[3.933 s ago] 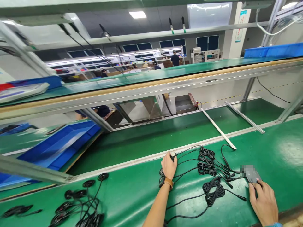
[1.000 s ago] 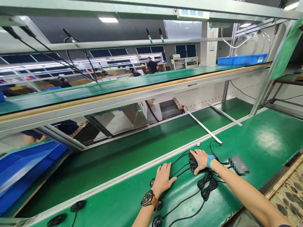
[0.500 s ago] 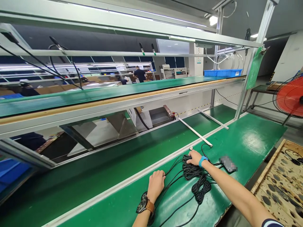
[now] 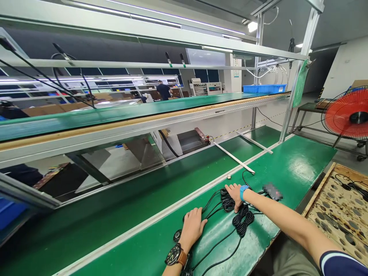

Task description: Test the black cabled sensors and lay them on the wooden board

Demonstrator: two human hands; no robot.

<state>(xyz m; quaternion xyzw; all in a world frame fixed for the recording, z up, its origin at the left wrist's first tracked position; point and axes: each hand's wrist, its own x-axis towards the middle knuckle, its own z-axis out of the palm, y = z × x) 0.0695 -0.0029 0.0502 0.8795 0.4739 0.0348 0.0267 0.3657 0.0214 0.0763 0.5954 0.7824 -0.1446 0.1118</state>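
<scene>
My right hand [image 4: 235, 196], with a blue band at its wrist, lies spread over a coiled bundle of black cable [image 4: 226, 203]. Its thumb points away from the fingers. A second black cable bundle [image 4: 243, 221], tied in the middle, rests just below it. My left hand [image 4: 193, 227], wearing a brown-strapped watch [image 4: 174, 254], lies low over the green surface, thumb apart from the fingers. Beside it sits a small round black part [image 4: 177, 235], and thin black cables run from near this hand toward the bundles. The tips of the left fingers are partly hidden.
A blurred-out dark flat object [image 4: 272, 191] lies right of the cables on the green bench [image 4: 304, 157]. Behind runs a metal rail with a white bar [image 4: 234, 158]. A raised shelf [image 4: 161, 111] crosses ahead. At right are a holed wooden tray [image 4: 336, 214] and a red fan [image 4: 352, 115].
My right hand has spread its fingers and thumb over the cable bundle. My left hand's thumb now stands apart, and the round black part beside that hand shows more. The view has shifted slightly.
</scene>
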